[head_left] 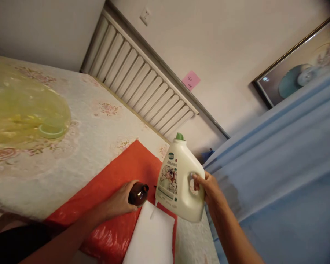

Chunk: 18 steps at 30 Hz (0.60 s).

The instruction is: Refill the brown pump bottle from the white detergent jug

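My right hand (206, 187) grips the handle of a cream-coloured laundry detergent jug (185, 183), fingers hooked through its opening. The jug has a printed label and a green spout at its uncapped top. My left hand (125, 200) is wrapped round a dark brown bottle (138, 193), whose open mouth points toward the jug. A small gap lies between bottle and jug. Beneath them are a red plastic sheet (104, 187) and a white sheet of paper (151, 238), with what looks like a pen partly hidden behind the jug.
A floral tablecloth (85, 110) covers the table. At the left lies a yellowish transparent plastic bag (24, 110) with a green ring-like part. Beyond the table's far edge is a white radiator (143, 73). Blue fabric (277, 165) hangs along the right, below a framed picture (302, 69).
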Tool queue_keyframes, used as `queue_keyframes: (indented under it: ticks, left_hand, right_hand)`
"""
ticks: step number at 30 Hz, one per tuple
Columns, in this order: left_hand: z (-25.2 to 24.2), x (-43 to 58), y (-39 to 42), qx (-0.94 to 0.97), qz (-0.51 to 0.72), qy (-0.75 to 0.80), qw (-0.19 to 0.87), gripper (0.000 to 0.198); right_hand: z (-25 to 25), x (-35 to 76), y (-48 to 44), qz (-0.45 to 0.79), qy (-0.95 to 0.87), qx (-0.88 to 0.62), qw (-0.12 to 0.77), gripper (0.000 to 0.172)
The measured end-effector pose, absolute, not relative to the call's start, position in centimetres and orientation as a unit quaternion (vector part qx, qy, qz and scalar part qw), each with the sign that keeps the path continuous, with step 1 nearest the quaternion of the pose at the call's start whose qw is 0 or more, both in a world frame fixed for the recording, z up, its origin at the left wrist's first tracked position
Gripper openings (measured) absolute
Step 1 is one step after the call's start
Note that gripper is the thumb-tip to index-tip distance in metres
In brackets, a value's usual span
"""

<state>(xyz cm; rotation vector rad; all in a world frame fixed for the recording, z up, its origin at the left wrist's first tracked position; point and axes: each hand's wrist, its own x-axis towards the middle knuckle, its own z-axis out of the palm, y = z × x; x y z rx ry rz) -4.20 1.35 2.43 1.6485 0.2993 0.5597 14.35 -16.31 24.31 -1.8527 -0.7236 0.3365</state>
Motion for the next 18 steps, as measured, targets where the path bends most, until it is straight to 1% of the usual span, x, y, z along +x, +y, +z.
queue_keyframes:
  ticks: [6,11,18]
  left_hand:
    - [1.6,-3.6,1.1,0.72,0.263,0.128,0.629,0.076]
    - [2.2,-3.4,1.1,0.715,0.245,0.109,0.645,0.071]
    - [1.0,-2.5,1.1,0.729,0.235,0.117,0.632,0.083]
  right_hand:
    - [24.4,13.8,-21.9,0.203,-0.327,-0.818,0.427,0.04]
    - [24.3,13.2,-24.8,0.255,-0.324,-0.826,0.385,0.044]
    - [24.2,12.3,-26.6,0.31,-0.332,-0.819,0.35,0.045]
